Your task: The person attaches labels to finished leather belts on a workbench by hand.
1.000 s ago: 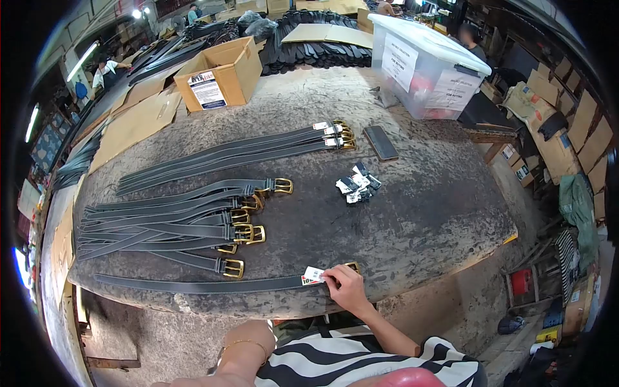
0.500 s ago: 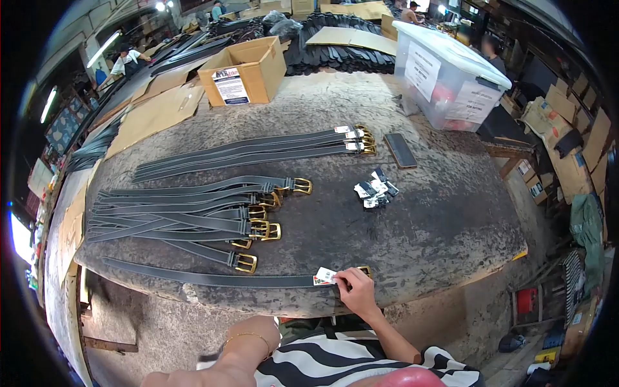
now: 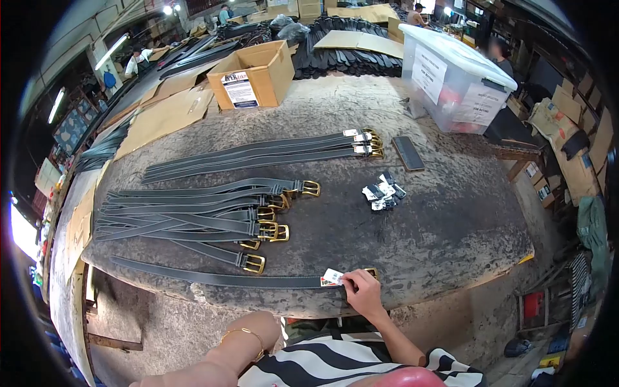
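Observation:
My right hand (image 3: 363, 293) is closed at the buckle end of a dark belt (image 3: 225, 280) lying along the table's front edge. Its fingertips pinch a small white tag (image 3: 333, 276), which rests over a white label with red print on the strap. Part of this belt's gold buckle (image 3: 371, 273) shows behind the hand. Near my body, below the table edge, is my left hand (image 3: 263, 324), with a gold bracelet at the wrist; its fingers are hidden. Several loose belts with gold buckles (image 3: 193, 209) overlap at the left, just beyond the single belt.
Tagged belts (image 3: 251, 155) lie in a row farther back, beside a phone (image 3: 408, 153). A small pile of tags (image 3: 383, 192) sits right of centre. A cardboard box (image 3: 277, 77) and a lidded plastic bin (image 3: 451, 84) stand at the back. Other people are in the background.
The view has shifted slightly, moving the table contents right in the picture. My left forearm has shifted a little. My right hand keeps its pinch on the tag.

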Demonstrator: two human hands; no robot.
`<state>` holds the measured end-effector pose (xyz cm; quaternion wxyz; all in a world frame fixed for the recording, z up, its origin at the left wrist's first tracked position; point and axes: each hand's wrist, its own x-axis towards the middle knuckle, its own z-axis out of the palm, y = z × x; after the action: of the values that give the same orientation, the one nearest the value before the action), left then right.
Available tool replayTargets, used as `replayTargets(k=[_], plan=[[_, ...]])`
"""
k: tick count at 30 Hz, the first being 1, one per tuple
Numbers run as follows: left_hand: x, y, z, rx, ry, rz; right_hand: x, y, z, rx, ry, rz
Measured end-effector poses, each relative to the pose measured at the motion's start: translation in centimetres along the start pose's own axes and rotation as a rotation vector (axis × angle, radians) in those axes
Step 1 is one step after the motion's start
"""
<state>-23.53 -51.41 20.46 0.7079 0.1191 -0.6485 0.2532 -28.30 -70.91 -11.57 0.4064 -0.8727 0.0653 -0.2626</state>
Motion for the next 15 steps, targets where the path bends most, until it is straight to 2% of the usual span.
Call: replayTargets(k=[4,6,13,15], plan=[[-0.1,-0.1,0.3,0.037,0.013,0.000,-0.1,0.3,0.1,-0.001,-0.001,-0.003],[-0.8,-0.1,-0.1,-0.121,-0.029,0.215,-0.2,0.4,0.2,0.011,0.008,-0.009],[-0.3,-1.5,0.1,-0.070,-0.045,0.261,-0.1,0.3,0.1,-0.006,-0.007,-0.003],[-0.2,-1.4,0.2,-0.066,-0.040,0.210,-0.1,0.3,0.1,-0.008,-0.003,-0.009]])
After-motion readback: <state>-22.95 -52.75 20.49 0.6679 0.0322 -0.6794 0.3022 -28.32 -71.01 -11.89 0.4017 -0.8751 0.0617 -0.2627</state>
